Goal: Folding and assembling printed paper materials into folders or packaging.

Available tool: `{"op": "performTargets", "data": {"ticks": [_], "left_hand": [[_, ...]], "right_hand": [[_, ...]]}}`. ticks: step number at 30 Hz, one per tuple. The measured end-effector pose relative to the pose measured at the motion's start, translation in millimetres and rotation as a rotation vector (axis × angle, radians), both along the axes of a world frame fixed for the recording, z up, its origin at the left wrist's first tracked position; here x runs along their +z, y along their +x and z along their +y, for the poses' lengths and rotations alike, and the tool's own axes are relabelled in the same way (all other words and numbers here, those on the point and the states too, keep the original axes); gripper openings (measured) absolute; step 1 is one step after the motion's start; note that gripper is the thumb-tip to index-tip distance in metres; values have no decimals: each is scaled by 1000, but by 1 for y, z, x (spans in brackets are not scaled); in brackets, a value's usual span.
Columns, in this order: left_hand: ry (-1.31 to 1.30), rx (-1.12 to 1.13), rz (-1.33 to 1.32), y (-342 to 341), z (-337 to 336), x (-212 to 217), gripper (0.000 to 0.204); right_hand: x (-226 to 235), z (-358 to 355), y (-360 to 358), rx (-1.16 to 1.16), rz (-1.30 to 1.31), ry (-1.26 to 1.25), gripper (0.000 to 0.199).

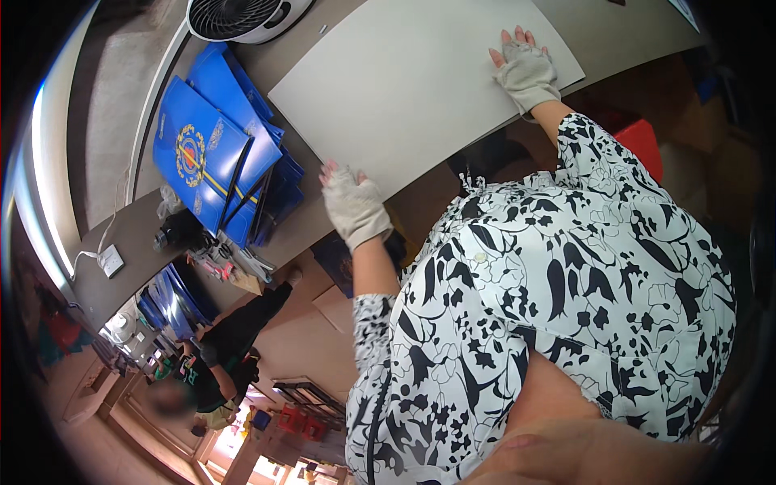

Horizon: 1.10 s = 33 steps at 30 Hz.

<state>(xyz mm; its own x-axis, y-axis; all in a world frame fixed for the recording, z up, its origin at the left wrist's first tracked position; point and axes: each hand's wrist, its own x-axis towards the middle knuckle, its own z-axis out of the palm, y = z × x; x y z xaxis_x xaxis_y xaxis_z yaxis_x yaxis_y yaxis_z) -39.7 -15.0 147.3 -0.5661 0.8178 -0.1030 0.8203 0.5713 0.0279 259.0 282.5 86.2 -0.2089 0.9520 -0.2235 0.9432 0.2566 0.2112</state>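
Gloves of pale fabric, with the fingertips left bare, are worn on both hands in the head view. The left hand (pixel 352 204) is laid flat with fingers spread at the near edge of a large white sheet (pixel 408 81) — nothing is gripped by it. The right hand (pixel 525 71) is pressed palm-down, fingers loosely together, on the sheet's far right corner. The sheet is spread across a brown table (pixel 319 218), its near edge close to the table's rim. Just beside the sheet on the left a stack of blue folders (pixel 218 145) with gold emblems is seen, and a white fan (pixel 242 16) is placed beyond them. A black-and-white flowered blouse (pixel 558 299) fills the lower right — the forearms come out of its sleeves. Further down at the left, another person (pixel 222 364) in dark clothes is seen, blurred.
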Motion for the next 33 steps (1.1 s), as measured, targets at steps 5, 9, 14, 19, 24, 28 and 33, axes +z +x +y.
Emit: {"op": "performTargets", "data": {"ticks": [5,9,14,19,24,28,33], "left_hand": [[185,557,-460,6,-1,-64,77],[454,564,-451,-26,-42,-110,40],[572,953,-960,3,16,-32,55],[668,776,-951,-23,11,-16,55],[581,142,-721,-53,25,-61,103],[511,-166,-569,-1,75,-51,103],[235,-359,-185,21,115,-17,80]], "right_hand": [[1,-6,10,-17,19,-18,71],[8,-10,-10,8,49,-32,72],[0,-9,8,-36,-20,-37,72],[8,-14,9,-46,26,-82,74],[10,-13,-2,2,16,-65,74],[1,-15,-6,41,30,-30,69],[-14,-11,-26,146,169,143,69]]}}
